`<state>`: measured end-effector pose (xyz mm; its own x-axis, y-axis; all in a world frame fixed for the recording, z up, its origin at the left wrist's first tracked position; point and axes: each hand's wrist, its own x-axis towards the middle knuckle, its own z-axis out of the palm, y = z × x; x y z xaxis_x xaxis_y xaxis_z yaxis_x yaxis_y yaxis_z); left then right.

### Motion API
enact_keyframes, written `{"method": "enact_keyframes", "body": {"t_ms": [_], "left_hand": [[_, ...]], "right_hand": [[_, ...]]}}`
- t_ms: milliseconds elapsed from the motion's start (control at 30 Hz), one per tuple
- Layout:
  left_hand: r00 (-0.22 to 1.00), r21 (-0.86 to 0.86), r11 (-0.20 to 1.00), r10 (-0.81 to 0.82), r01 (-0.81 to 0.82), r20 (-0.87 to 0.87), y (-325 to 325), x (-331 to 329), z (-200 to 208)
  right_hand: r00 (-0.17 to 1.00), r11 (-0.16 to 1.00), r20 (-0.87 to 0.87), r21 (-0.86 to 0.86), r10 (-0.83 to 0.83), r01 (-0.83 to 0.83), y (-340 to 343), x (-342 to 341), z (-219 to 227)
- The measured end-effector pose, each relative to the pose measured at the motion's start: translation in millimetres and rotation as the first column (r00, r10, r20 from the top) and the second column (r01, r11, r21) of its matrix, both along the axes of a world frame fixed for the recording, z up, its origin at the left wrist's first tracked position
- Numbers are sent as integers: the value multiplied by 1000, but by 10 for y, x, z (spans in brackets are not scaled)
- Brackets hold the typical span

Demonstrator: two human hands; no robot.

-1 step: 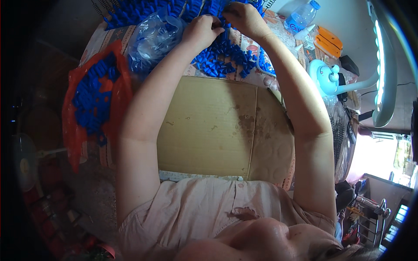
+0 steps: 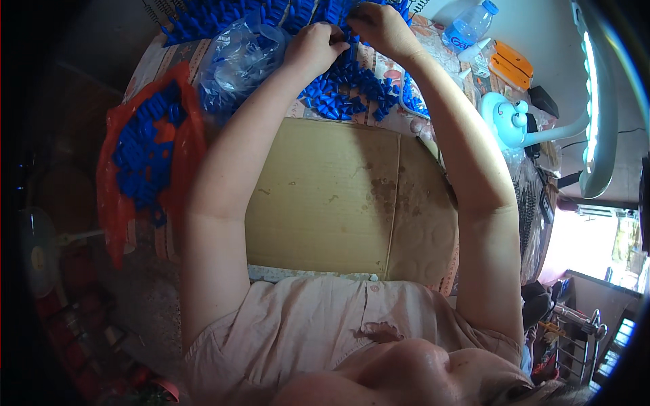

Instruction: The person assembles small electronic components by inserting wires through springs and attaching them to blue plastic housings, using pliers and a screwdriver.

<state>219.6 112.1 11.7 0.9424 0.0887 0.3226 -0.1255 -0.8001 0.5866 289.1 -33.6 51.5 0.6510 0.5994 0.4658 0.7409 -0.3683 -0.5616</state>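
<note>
Both hands meet at the far edge of the table, over small blue plastic pieces. My left hand [image 2: 316, 49] is closed, thumb against curled fingers; whatever is in it is too small or hidden to make out. Just right of it and slightly farther off, my right hand [image 2: 384, 32] is closed too, its fingertips pinched downward among the blue parts. A loose heap of small blue pieces [image 2: 338, 95] spreads below the hands. Behind them stand rows of blue parts [image 2: 203, 20], with dark coil springs [image 2: 159, 10] at the far left end.
Cardboard [image 2: 318, 196] lies in front of me. To the left are a clear plastic bag [image 2: 240, 64] and a red bag [image 2: 112, 159] of blue pieces. On the right stand a bottle [image 2: 467, 30], an orange object [image 2: 509, 65] and a light-blue lamp [image 2: 500, 120].
</note>
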Motion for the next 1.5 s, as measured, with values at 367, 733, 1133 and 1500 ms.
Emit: {"method": "enact_keyframes", "body": {"t_ms": [367,733,1133,1500], "left_hand": [[999,-6,1000,-3,4,33,6,12,-30],[1000,5,1000,12,-12,-3,-2,29,14],[907,-54,937,-319,345,275,-350,-598,582],[802,-291,748,-540,596,255,-848,-1388,262]], "right_hand": [[999,997,5,-52,-50,50,-25,79,-42],[999,996,2,-72,-47,47,-33,38,-18],[991,992,54,27,-124,123,-633,-995,777],[990,996,-138,89,-7,19,-1384,-1891,381]]}}
